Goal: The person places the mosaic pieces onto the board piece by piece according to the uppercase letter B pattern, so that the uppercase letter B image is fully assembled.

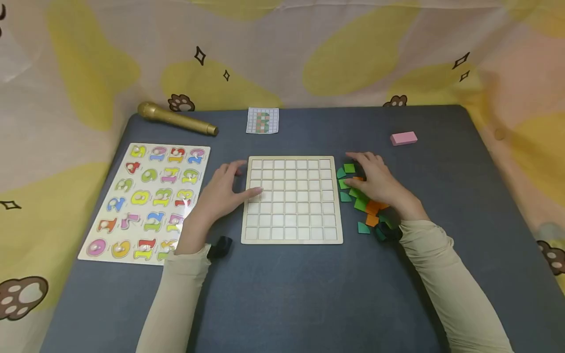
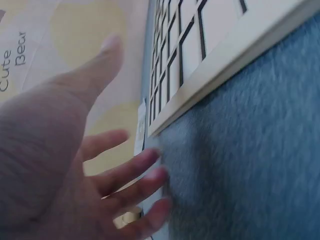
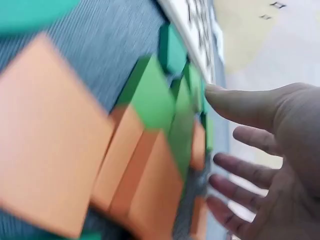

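A white grid board point(image 1: 290, 200) with a pale wooden frame lies in the middle of the table. My left hand point(image 1: 222, 193) is at its left edge, thumb stretched over the border and fingers spread; in the left wrist view this hand point(image 2: 75, 155) holds nothing. Over the loose pile at the board's right is my right hand point(image 1: 377, 181), fingers extended. That pile has orange tiles point(image 1: 372, 220), light green tiles point(image 1: 360, 204) and teal tiles point(image 1: 364, 228). In the right wrist view, the right hand point(image 3: 265, 165) has an empty palm beside the orange tiles point(image 3: 155, 185).
A number puzzle board point(image 1: 145, 206) lies at the left, partly behind my left forearm. A gold microphone point(image 1: 176, 119) rests at the back left. A small gridded pattern card point(image 1: 262, 120) lies behind the grid board, and a pink block point(image 1: 403, 138) sits at the back right.
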Motion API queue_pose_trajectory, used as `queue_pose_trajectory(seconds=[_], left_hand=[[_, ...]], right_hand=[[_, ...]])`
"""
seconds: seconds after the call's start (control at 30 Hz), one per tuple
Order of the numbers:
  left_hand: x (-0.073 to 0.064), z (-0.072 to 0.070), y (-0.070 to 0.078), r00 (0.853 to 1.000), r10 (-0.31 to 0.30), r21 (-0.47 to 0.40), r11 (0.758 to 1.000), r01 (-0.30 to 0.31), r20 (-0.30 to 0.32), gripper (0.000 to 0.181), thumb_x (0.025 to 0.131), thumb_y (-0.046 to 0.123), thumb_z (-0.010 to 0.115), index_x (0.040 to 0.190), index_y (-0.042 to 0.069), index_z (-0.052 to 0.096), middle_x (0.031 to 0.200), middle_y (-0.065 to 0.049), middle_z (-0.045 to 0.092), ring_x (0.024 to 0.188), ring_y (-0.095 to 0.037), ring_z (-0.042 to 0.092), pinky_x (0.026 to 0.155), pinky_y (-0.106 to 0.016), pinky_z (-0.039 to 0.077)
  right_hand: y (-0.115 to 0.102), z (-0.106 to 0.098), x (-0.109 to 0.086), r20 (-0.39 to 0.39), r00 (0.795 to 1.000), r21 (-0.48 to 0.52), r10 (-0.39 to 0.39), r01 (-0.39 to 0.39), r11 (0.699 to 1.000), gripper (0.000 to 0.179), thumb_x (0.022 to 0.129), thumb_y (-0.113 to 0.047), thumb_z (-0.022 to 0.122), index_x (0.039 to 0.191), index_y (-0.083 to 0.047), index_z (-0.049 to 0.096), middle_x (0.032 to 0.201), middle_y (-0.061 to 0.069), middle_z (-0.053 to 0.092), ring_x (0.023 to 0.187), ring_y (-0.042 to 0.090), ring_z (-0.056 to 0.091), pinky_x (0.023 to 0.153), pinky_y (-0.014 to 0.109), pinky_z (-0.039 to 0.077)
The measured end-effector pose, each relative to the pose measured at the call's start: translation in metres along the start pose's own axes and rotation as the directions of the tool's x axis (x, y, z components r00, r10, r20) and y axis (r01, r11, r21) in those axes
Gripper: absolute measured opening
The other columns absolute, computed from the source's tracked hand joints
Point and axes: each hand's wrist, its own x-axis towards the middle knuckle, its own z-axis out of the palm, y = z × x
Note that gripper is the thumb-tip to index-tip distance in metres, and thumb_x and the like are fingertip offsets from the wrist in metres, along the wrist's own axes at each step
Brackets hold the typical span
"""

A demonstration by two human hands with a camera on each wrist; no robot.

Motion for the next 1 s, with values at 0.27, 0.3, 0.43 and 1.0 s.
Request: queue_pose_trajectory(seconds=[0.27, 0.3, 0.43, 1.0], left_hand=[[-0.007, -0.008, -0.001, 0.987, 0.042, -0.049, 0.998, -0.034, 0.156, 0.092, 0.086, 0.041, 0.088, 0.159, 0.011, 0.039, 0.138, -0.016, 0.053, 0.120, -0.035, 0.051, 0.102, -0.052, 0.044], [-0.008, -0.008, -0.001, 0.985, 0.052, -0.053, 0.998, -0.044, 0.163, 0.092, 0.086, 0.039, 0.089, 0.157, 0.010, 0.041, 0.137, -0.016, 0.053, 0.120, -0.035, 0.051, 0.102, -0.053, 0.044], [-0.010, -0.007, -0.002, 0.984, 0.067, -0.069, 0.996, -0.056, 0.166, 0.090, 0.082, 0.036, 0.093, 0.153, 0.010, 0.045, 0.136, -0.016, 0.053, 0.120, -0.035, 0.050, 0.104, -0.053, 0.043], [-0.010, -0.001, -0.003, 0.987, 0.061, -0.030, 0.998, -0.057, 0.152, 0.080, 0.078, 0.029, 0.097, 0.141, 0.012, 0.052, 0.135, -0.016, 0.052, 0.128, -0.037, 0.044, 0.110, -0.059, 0.037]], right_hand=[[0.017, -0.003, 0.008, -0.045, 0.999, 0.072, 0.025, -0.022, 0.997, 0.041, 0.103, -0.009, 0.068, 0.142, 0.003, 0.061, 0.142, 0.028, 0.048, 0.126, 0.046, 0.046, 0.109, 0.062, 0.039], [0.019, -0.003, 0.009, -0.051, 0.998, 0.075, 0.024, -0.021, 0.997, 0.038, 0.103, -0.008, 0.068, 0.139, 0.003, 0.063, 0.140, 0.028, 0.049, 0.125, 0.046, 0.047, 0.108, 0.062, 0.039], [0.020, -0.003, 0.012, -0.055, 0.998, 0.075, 0.022, -0.018, 0.997, 0.035, 0.102, -0.008, 0.070, 0.135, 0.002, 0.066, 0.136, 0.027, 0.052, 0.121, 0.044, 0.050, 0.105, 0.061, 0.040], [0.018, -0.012, -0.004, 0.041, 0.999, 0.097, 0.036, -0.040, 0.995, 0.038, 0.097, -0.002, 0.074, 0.134, -0.001, 0.063, 0.103, 0.016, 0.061, 0.090, 0.028, 0.054, 0.075, 0.031, 0.043]])
